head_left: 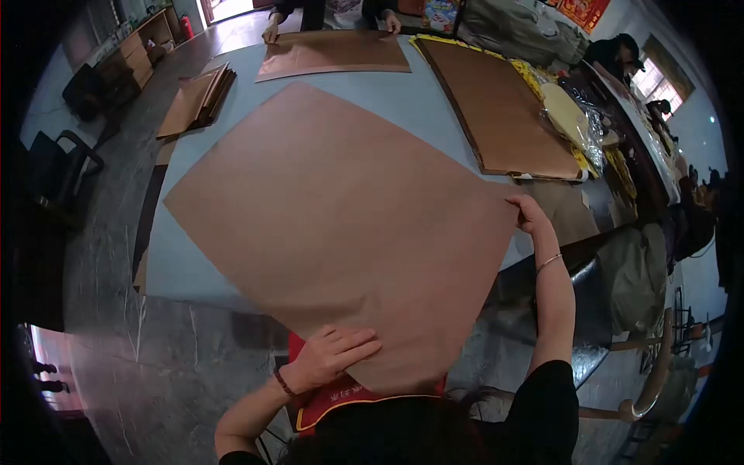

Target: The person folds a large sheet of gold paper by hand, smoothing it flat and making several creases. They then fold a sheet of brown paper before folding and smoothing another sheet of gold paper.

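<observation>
From afar, I have the right fingers (521, 200) pinching the brown sheet (349, 178), the left fingers (360, 353) extended atop it, grip unclear to me; uneven pulling could crease it.

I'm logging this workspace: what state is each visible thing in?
Pale blue flat tabletop: partly covered
Large brown paper sheet: unfolded, overhanging the tabletop's near edge
Left hand: laid on that sheet
Right hand: gripping its right edge
Small brown paper pile: stacked unevenly
Thick rectangular brown stack: lying flat
Far glossy brown sheet: held by another person's hands
Red cylindrical fire extinguisher: upright
</observation>
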Demonstrator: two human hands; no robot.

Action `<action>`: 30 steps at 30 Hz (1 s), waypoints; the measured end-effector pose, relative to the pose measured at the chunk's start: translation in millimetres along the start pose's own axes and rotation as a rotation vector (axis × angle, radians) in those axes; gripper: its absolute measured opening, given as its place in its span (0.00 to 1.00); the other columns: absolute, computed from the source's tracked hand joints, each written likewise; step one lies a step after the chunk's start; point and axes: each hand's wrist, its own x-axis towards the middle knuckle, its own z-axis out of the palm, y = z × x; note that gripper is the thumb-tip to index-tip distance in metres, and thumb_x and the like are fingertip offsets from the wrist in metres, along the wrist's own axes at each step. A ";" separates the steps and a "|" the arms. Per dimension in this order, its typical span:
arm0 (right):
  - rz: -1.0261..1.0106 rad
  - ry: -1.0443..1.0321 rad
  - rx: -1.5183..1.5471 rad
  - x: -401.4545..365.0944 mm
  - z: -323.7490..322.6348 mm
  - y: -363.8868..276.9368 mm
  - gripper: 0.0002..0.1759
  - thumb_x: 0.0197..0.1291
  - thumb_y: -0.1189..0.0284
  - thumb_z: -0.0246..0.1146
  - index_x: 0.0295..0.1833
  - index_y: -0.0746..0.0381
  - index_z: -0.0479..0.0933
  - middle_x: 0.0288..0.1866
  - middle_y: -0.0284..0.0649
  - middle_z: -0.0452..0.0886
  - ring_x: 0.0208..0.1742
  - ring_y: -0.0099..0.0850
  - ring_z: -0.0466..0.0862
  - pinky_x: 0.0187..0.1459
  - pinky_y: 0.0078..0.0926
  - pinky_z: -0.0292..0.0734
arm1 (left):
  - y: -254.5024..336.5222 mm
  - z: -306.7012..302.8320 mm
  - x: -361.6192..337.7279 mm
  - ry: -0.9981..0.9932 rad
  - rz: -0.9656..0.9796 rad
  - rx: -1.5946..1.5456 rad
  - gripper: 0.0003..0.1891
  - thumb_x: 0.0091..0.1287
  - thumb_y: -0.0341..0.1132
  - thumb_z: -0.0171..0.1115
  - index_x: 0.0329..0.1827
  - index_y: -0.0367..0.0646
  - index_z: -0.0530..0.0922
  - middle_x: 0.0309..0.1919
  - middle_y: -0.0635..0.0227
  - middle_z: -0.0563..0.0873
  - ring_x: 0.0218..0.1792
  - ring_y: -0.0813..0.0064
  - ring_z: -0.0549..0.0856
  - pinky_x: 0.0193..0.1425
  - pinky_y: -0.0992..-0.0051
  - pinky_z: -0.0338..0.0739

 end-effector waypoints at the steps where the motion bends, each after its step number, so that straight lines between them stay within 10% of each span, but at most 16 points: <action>1: 0.013 0.005 -0.006 -4.8 -6.6 2.9 0.21 0.63 0.71 0.59 0.61 0.66 0.71 0.47 0.42 0.80 0.39 0.27 0.82 0.36 0.28 0.80 | 1.5 -7.4 -0.5 0.006 -0.005 -0.030 0.23 0.57 0.28 0.63 0.58 0.50 0.80 0.55 0.69 0.83 0.52 0.71 0.83 0.52 0.71 0.74; 7: -0.160 -0.136 0.192 -113.6 41.9 -3.0 0.31 0.62 0.76 0.57 0.71 0.60 0.62 0.41 0.36 0.78 0.36 0.23 0.80 0.36 0.21 0.78 | 1.4 -71.4 -27.6 0.000 -0.165 -0.191 0.17 0.62 0.32 0.63 0.55 0.49 0.82 0.55 0.68 0.84 0.50 0.70 0.84 0.50 0.71 0.74; 17: -0.199 -0.268 0.047 -232.1 56.4 25.7 0.08 0.56 0.79 0.62 0.42 0.63 0.73 0.36 0.34 0.79 0.34 0.23 0.81 0.33 0.20 0.78 | -19.1 -154.8 -97.9 0.294 -0.294 -0.255 0.15 0.62 0.36 0.64 0.49 0.41 0.84 0.49 0.61 0.86 0.51 0.62 0.84 0.56 0.66 0.74; 19: -0.180 -0.288 0.048 -243.7 53.7 33.1 0.08 0.56 0.80 0.62 0.41 0.62 0.73 0.35 0.35 0.79 0.32 0.24 0.81 0.33 0.19 0.78 | -18.4 -160.3 -104.8 0.403 -0.332 -0.420 0.32 0.66 0.61 0.57 0.50 0.35 0.83 0.49 0.54 0.85 0.48 0.61 0.85 0.53 0.63 0.78; 22: -0.079 -0.327 -0.030 -260.4 49.8 43.8 0.10 0.55 0.78 0.64 0.43 0.62 0.73 0.33 0.34 0.79 0.30 0.23 0.79 0.35 0.20 0.78 | -19.9 -166.3 -112.7 0.463 -0.328 -0.482 0.41 0.65 0.70 0.47 0.53 0.34 0.81 0.51 0.53 0.84 0.50 0.60 0.84 0.54 0.62 0.78; 26: -0.091 -0.389 -0.231 -282.1 67.2 31.8 0.18 0.51 0.76 0.70 0.48 0.63 0.74 0.37 0.36 0.81 0.38 0.25 0.82 0.45 0.25 0.79 | -35.2 -173.7 -137.5 0.388 -0.417 -0.387 0.39 0.68 0.67 0.47 0.52 0.33 0.81 0.51 0.53 0.84 0.50 0.59 0.84 0.55 0.63 0.77; 28: -0.146 -0.404 -0.416 -291.0 77.2 24.0 0.23 0.45 0.76 0.74 0.49 0.63 0.77 0.42 0.37 0.82 0.46 0.27 0.83 0.50 0.26 0.78 | -39.5 -173.5 -146.6 0.480 -0.525 -0.638 0.13 0.69 0.31 0.55 0.52 0.34 0.80 0.47 0.58 0.86 0.52 0.63 0.83 0.57 0.67 0.76; 30: -0.121 -0.360 -0.513 -284.5 70.4 17.2 0.20 0.45 0.78 0.73 0.46 0.63 0.78 0.44 0.38 0.82 0.48 0.28 0.83 0.51 0.27 0.77 | -62.5 -164.2 -189.4 0.457 -0.635 -0.445 0.15 0.73 0.37 0.53 0.51 0.33 0.80 0.47 0.56 0.85 0.51 0.60 0.83 0.56 0.64 0.77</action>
